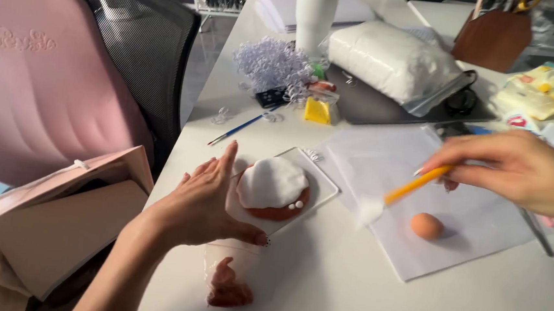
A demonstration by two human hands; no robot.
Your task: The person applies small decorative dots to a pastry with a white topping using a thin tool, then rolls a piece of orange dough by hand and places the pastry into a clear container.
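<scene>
A small clay model (273,189), a red-brown disc capped with a white layer and dotted with tiny white beads, is seen lying on a square white tile (318,192). The left hand (212,200) is spread open with the fingers apart, its palm resting against the tile's near edge, the thumb stretched below the tile and the fingertips raised just beside the model; nothing is gripped. The right hand (516,169) is closed on a yellow modelling tool (414,184), pinched between thumb and fingers, the tip pointing away from the hand towards the model, above a translucent plastic sheet (429,205). An orange clay ball (426,226) lies on that sheet, below the tool and well apart from the left hand. A bag of red-brown clay (229,282) lies just beneath the left wrist.

The model is judged to be light, soft and easily dented; its white cap and beads would probably smear or drop off under pressure. It is best moved by the stiff tile, taken at the bare edges, so that the clay itself is left untouched.
</scene>
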